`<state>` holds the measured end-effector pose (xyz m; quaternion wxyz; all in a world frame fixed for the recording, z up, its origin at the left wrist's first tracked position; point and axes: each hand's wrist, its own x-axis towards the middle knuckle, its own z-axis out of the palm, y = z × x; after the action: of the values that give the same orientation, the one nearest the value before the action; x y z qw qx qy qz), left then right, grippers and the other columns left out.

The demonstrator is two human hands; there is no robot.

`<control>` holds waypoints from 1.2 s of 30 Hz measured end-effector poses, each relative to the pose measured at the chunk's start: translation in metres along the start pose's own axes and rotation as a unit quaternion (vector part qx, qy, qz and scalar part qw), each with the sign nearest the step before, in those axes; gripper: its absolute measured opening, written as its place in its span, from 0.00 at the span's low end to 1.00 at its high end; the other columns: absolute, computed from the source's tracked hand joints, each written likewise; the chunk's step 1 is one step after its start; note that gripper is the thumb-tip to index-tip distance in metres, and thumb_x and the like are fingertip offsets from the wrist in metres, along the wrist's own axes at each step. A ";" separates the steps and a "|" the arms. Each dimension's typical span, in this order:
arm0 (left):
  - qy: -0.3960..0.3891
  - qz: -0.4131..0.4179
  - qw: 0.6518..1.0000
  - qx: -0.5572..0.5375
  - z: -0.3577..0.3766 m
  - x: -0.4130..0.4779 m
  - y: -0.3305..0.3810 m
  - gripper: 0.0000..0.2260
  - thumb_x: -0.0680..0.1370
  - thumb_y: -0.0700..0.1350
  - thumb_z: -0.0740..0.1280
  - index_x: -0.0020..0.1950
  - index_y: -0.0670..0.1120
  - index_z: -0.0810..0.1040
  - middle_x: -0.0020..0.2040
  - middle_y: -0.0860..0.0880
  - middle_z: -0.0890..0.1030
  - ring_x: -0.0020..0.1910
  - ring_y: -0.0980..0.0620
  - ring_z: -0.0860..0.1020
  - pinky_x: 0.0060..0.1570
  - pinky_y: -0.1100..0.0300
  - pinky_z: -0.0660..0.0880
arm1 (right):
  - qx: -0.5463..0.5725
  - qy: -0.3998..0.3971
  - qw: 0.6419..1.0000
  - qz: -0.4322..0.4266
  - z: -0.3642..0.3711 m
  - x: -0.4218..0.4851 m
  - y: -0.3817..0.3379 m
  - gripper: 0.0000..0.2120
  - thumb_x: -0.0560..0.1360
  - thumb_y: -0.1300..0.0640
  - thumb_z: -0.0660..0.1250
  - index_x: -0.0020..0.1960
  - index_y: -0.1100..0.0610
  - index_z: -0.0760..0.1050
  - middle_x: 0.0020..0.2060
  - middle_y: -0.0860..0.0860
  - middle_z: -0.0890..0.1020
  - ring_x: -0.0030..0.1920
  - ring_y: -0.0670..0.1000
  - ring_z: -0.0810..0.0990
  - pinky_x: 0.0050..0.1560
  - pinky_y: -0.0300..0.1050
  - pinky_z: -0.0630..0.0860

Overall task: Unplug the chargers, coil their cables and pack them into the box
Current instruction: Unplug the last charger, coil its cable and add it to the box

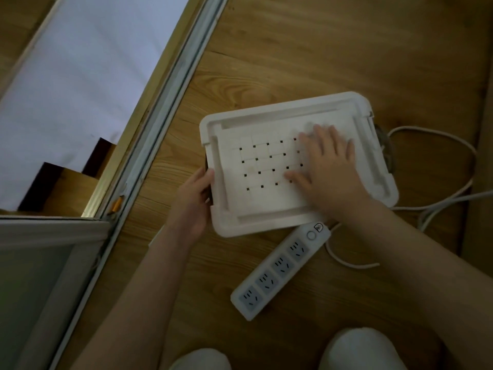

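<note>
On the wooden floor (346,49), in front of a kneeling person, lies a white plastic box (384,188) with its lid (266,166) on top. The left hand (194,198) curls around the box's left short end, thumb on the rim. The right hand (328,161) lies flat on the right half of the lid, fingers straight and spread, pressing down. No chargers are visible; whether they are inside cannot be told.

The box's long axis runs left to right across the view, its right end tilted slightly away from the person. The lid faces up, its grid of small square holes toward the camera.

Just beside the box's near edge lies a white power strip (280,271) with all its sockets empty, angled from near left to far right, its switch end almost touching the box. Its white cable (453,145) loops on the floor around the box's right end.

Risks, as a judgement: pressing on one side only may leave the left side of the lid unseated. A coiled cable inside could spring up and hold the lid off. The loose cable at the right end could catch under the box if it slides.
</note>
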<state>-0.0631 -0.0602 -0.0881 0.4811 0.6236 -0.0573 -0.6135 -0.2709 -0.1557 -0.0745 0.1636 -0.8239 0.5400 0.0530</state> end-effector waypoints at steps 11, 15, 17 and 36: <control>0.104 0.065 0.984 0.127 0.025 0.002 0.002 0.18 0.78 0.48 0.65 0.66 0.43 0.72 0.56 0.47 0.80 0.51 0.52 0.79 0.50 0.54 0.79 | -0.017 -0.040 0.999 -0.011 0.016 -0.015 -0.004 0.29 0.80 0.43 0.47 0.77 0.50 0.44 0.76 0.54 0.42 0.75 0.60 0.36 0.72 0.62 0.36; 0.074 0.016 0.996 0.056 0.015 -0.001 -0.001 0.13 0.80 0.47 0.61 0.59 0.43 0.79 0.51 0.49 0.81 0.50 0.50 0.77 0.49 0.54 0.77 | -0.039 -0.045 0.998 -0.006 0.022 -0.014 -0.003 0.29 0.79 0.41 0.44 0.77 0.50 0.42 0.76 0.55 0.41 0.75 0.61 0.36 0.71 0.62 0.35; 0.086 0.026 0.991 0.094 0.012 0.001 0.000 0.12 0.79 0.45 0.63 0.61 0.45 0.78 0.53 0.49 0.82 0.51 0.51 0.79 0.47 0.57 0.77 | -0.054 -0.030 0.998 -0.009 0.026 -0.014 -0.003 0.30 0.78 0.39 0.40 0.77 0.50 0.43 0.76 0.56 0.42 0.75 0.62 0.37 0.71 0.62 0.35; -0.036 0.379 0.662 0.646 0.108 -0.005 -0.015 0.20 0.77 0.47 0.65 0.69 0.50 0.69 0.72 0.47 0.64 0.73 0.47 0.58 0.71 0.50 0.53 | 0.231 0.177 0.951 0.101 0.017 -0.023 0.023 0.27 0.77 0.60 0.62 0.73 0.59 0.57 0.71 0.55 0.65 0.71 0.51 0.63 0.72 0.48 0.62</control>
<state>-0.1610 -0.1062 -0.0716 0.1465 0.6792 -0.6880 -0.2092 -0.3001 -0.1386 -0.0890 0.2448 -0.7011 0.6379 -0.2040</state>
